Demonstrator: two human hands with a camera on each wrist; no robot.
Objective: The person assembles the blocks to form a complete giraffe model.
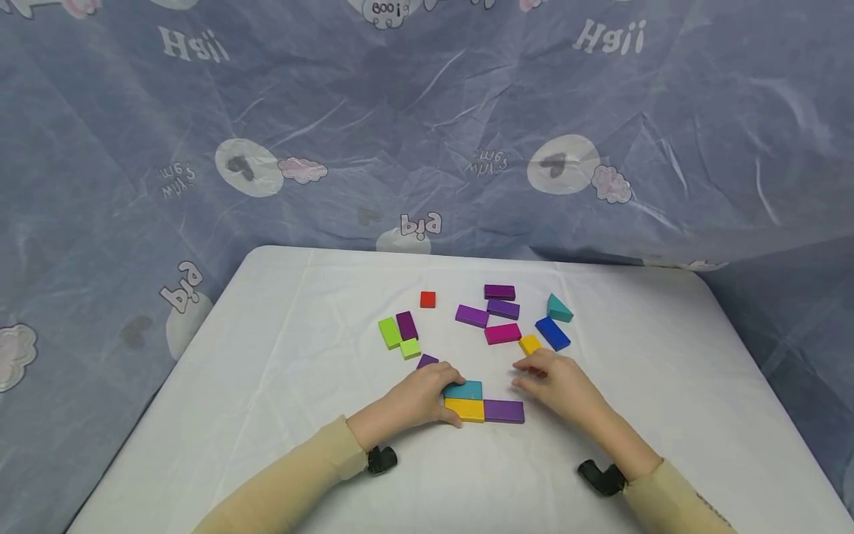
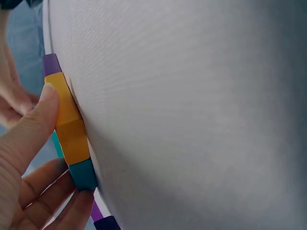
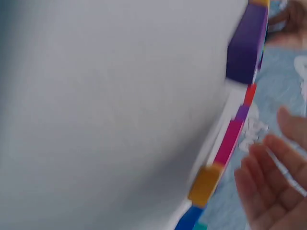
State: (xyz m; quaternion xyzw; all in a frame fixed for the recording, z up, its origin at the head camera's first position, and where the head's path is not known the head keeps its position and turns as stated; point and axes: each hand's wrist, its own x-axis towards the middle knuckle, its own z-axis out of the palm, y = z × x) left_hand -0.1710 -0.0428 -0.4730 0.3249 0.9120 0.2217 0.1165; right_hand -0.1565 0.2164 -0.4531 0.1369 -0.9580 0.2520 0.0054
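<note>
My left hand (image 1: pixel 422 393) holds a teal block (image 1: pixel 467 390) and a yellow block (image 1: pixel 469 410) together, lying one against the other on the table. In the left wrist view its thumb lies on the yellow block (image 2: pixel 67 110) and its fingers meet the end of the teal block (image 2: pixel 83 174). A long purple block (image 1: pixel 504 411) adjoins the yellow one's right end. My right hand (image 1: pixel 563 387) is off to the right, fingers spread and slightly bent, holding nothing. Just beyond its fingertips lies a small yellow block (image 1: pixel 530 344).
Behind the hands lie a blue block (image 1: pixel 552 334), a teal triangle (image 1: pixel 559 309), a magenta block (image 1: pixel 502 334), several purple blocks (image 1: pixel 472 316) and a red one (image 1: pixel 428 300). Two lime blocks (image 1: pixel 390 333) are at left. A purple piece (image 1: pixel 427 360) sits beside the left hand.
</note>
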